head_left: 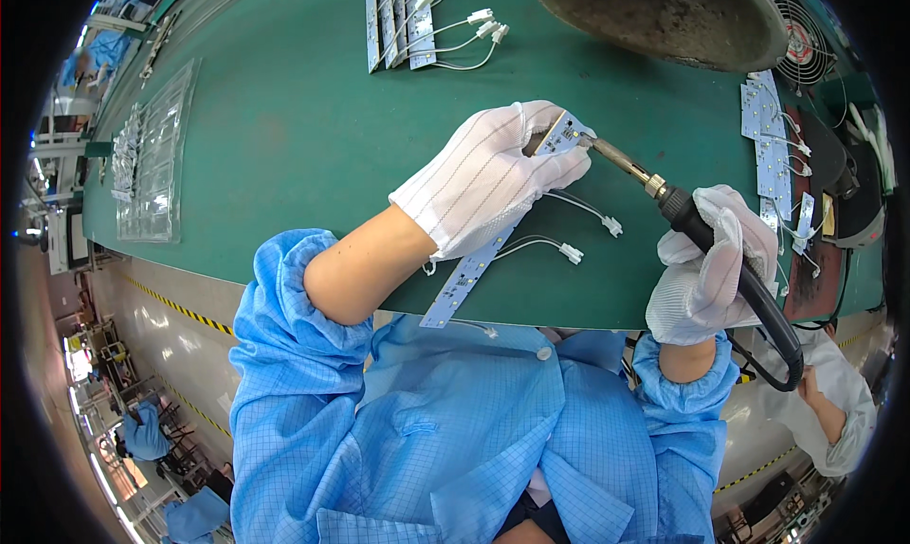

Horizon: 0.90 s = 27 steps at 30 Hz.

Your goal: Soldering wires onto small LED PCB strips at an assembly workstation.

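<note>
The pale-blue, strip-shaped circuit board (561, 136) is clamped between thumb and fingers of the left hand (498, 170), gloved in white striped knit. Its end projects just past these fingertips, long axis slanting forward and to the right. The slender, black-handled soldering iron (679, 209) is gripped by the curled fingers of the white-gloved right hand (716, 260); its metal tip is held at the board's right edge, contact apparent. The board lies nearer the left hand. Well beyond the left fingers, pale-blue boards with white leads (423, 42) are laid.
</note>
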Each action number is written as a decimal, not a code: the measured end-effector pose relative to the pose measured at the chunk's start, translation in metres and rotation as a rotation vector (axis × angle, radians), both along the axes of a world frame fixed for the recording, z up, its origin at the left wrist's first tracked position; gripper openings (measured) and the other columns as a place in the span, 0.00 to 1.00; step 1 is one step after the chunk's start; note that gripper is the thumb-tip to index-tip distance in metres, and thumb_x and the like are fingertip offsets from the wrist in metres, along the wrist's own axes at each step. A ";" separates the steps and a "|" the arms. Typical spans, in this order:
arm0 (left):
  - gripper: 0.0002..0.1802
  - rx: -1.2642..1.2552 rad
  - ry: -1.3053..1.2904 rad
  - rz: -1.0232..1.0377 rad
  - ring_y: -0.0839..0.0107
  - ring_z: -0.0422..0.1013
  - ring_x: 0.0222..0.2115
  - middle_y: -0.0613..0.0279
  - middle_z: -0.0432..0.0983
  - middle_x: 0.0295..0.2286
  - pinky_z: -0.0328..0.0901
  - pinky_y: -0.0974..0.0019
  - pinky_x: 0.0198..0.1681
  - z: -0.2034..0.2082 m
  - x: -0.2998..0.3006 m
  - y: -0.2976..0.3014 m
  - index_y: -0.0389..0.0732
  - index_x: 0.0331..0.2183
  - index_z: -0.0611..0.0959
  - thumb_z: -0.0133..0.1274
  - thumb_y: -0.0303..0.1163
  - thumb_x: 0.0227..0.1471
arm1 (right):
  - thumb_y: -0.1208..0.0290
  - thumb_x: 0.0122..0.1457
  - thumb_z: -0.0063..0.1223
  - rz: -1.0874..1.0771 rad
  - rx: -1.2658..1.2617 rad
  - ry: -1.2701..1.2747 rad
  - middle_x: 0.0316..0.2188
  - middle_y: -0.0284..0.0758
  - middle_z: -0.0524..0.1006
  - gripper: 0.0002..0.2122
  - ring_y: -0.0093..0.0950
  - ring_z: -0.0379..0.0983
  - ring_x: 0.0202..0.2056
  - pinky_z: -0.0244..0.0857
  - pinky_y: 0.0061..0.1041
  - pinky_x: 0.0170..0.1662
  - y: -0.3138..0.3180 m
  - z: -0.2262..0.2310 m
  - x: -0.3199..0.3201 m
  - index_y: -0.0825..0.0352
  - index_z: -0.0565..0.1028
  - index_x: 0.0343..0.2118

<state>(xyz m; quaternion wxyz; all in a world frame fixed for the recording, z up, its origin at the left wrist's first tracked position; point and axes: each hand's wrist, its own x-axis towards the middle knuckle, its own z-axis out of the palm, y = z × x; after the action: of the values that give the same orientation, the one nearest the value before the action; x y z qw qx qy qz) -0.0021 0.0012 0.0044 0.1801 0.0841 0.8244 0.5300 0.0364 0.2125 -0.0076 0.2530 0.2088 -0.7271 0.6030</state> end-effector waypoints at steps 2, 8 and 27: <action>0.16 -0.010 0.078 -0.020 0.80 0.64 0.24 0.66 0.71 0.24 0.61 0.75 0.29 -0.002 0.000 -0.001 0.38 0.39 0.78 0.53 0.38 0.49 | 0.72 0.54 0.44 0.003 0.015 0.046 0.29 0.46 0.75 0.11 0.24 0.67 0.22 0.63 0.20 0.25 0.002 -0.003 -0.004 0.75 0.67 0.37; 0.16 -0.012 0.079 -0.026 0.79 0.64 0.24 0.65 0.71 0.23 0.62 0.74 0.30 0.000 0.000 0.001 0.39 0.38 0.78 0.53 0.39 0.49 | 0.72 0.55 0.45 -0.009 0.008 0.029 0.29 0.46 0.75 0.12 0.24 0.67 0.21 0.63 0.19 0.24 0.001 -0.003 -0.004 0.75 0.66 0.38; 0.27 -0.852 0.242 -0.068 0.59 0.73 0.26 0.54 0.73 0.27 0.67 0.60 0.28 0.036 0.072 -0.044 0.44 0.47 0.70 0.57 0.37 0.43 | 0.75 0.54 0.42 -0.182 -0.092 0.019 0.24 0.40 0.73 0.10 0.19 0.62 0.15 0.57 0.17 0.23 -0.005 0.000 0.000 0.76 0.69 0.34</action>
<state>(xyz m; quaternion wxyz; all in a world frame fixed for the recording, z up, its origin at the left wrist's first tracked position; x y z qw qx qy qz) 0.0701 -0.0424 0.0401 0.1181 0.0911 0.9811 0.1229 0.0366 0.2071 -0.0076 0.3231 0.1356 -0.7123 0.6081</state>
